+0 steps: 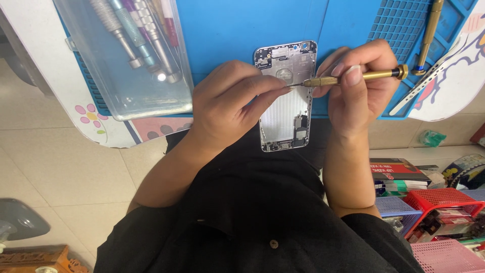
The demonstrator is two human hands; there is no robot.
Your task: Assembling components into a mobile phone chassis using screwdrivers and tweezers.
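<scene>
At the near edge of the blue repair mat (227, 30), an opened silver phone rear housing (284, 121) is laid with its inside facing up, its lower end overhanging the worktop (108, 131) edge toward the lap. The left hand (227, 101) is closed on the housing's left side, fingertips pinched near the screwdriver tip. The right hand (356, 88) is clenched around a brass precision screwdriver (353, 77), index finger pressed on its shaft. The housing's long axis is run away from the body, camera end pointed far; the screwdriver is laid nearly horizontal across it, tip pointed left onto the upper part of the housing. A slip of the tip could be judged likely to scratch the inside parts, and a loosened screw could be lost over the overhanging edge. A clear plastic box of screwdrivers (129, 55) is set to the left.
</scene>
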